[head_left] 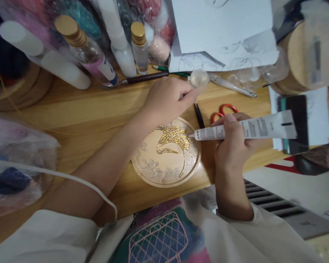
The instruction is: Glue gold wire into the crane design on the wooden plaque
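A round wooden plate (pixel 167 164) lies on the wooden table, with a crane outlined in gold thread and waves drawn in thin lines. My right hand (pixel 233 142) grips a white tube (pixel 259 127), its nozzle pointing left at the plate's right part. Above the plate, my left hand (pixel 171 96) reaches across with its fingers closed at a small clear cap (pixel 199 78); whether it grips the cap is hard to tell. Black tweezers (pixel 199 115) and red-handled scissors (pixel 229 109) lie between my hands, the scissors partly hidden behind my right hand.
Bottles with gold caps (pixel 140 51), white bottles (pixel 65 69) and bagged materials line the back. Sheets with drawings (pixel 222 36) lie behind a pen (pixel 233 87). A dark phone-like object (pixel 297 102) is at right. A white cable (pixel 71 177) crosses my left forearm.
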A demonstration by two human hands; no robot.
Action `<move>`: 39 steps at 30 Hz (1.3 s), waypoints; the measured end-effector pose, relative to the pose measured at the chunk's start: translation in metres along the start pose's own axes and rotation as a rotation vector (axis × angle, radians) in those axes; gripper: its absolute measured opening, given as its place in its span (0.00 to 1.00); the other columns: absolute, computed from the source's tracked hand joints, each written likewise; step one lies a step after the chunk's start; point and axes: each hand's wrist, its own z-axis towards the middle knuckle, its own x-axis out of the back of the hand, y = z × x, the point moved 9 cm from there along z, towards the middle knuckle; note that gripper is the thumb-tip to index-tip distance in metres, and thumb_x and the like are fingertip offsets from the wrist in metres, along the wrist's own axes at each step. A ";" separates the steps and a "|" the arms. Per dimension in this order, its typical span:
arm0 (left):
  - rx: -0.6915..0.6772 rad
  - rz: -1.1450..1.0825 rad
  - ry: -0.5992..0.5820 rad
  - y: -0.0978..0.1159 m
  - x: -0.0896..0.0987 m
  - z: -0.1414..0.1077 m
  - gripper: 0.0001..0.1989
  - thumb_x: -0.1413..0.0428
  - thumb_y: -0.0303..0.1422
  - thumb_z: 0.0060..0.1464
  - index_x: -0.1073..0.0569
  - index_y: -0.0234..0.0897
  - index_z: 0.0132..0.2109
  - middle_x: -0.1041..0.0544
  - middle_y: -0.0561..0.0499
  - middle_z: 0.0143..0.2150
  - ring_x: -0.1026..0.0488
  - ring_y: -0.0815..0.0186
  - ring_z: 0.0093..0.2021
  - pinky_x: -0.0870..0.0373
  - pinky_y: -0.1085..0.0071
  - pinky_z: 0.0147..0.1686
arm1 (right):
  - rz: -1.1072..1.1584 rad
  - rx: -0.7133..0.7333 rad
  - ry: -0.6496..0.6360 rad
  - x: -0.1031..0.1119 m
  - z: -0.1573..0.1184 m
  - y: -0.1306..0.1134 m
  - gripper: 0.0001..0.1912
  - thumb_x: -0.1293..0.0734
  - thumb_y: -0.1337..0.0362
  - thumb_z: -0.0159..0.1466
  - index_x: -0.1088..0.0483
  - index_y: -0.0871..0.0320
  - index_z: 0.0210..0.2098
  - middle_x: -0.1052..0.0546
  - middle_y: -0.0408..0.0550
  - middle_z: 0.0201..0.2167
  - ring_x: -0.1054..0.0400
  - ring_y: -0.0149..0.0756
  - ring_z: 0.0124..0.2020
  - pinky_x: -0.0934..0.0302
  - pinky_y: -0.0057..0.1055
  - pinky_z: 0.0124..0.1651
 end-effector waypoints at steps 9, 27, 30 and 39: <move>-0.011 -0.058 0.029 -0.001 0.001 0.000 0.25 0.46 0.37 0.63 0.45 0.39 0.20 0.53 0.58 0.19 0.47 0.71 0.22 0.54 0.68 0.29 | -0.024 -0.055 0.145 0.016 0.003 0.002 0.11 0.33 0.64 0.59 0.33 0.54 0.20 0.29 0.36 0.18 0.38 0.26 0.18 0.42 0.26 0.24; -0.060 -0.178 0.073 0.015 0.015 -0.010 0.02 0.42 0.30 0.57 0.25 0.41 0.36 0.21 0.52 0.35 0.27 0.66 0.34 0.32 0.69 0.34 | 0.861 -0.447 -0.100 -0.014 0.019 0.035 0.25 0.29 0.38 0.54 0.29 0.55 0.25 0.35 0.35 0.15 0.46 0.24 0.14 0.50 0.25 0.18; -0.118 -0.167 0.038 0.034 0.018 -0.017 0.04 0.37 0.36 0.54 0.20 0.44 0.37 0.18 0.52 0.32 0.27 0.65 0.27 0.31 0.67 0.29 | 0.996 -0.476 -0.165 -0.019 0.018 0.031 0.20 0.25 0.45 0.52 0.27 0.55 0.27 0.34 0.35 0.15 0.43 0.26 0.17 0.44 0.25 0.21; -0.212 -0.243 0.165 0.074 0.045 -0.038 0.03 0.34 0.36 0.52 0.19 0.52 0.34 0.16 0.59 0.33 0.20 0.62 0.31 0.21 0.62 0.34 | 1.129 -0.546 -0.193 -0.028 0.012 0.025 0.13 0.24 0.55 0.51 0.26 0.57 0.26 0.29 0.37 0.17 0.40 0.26 0.18 0.40 0.25 0.22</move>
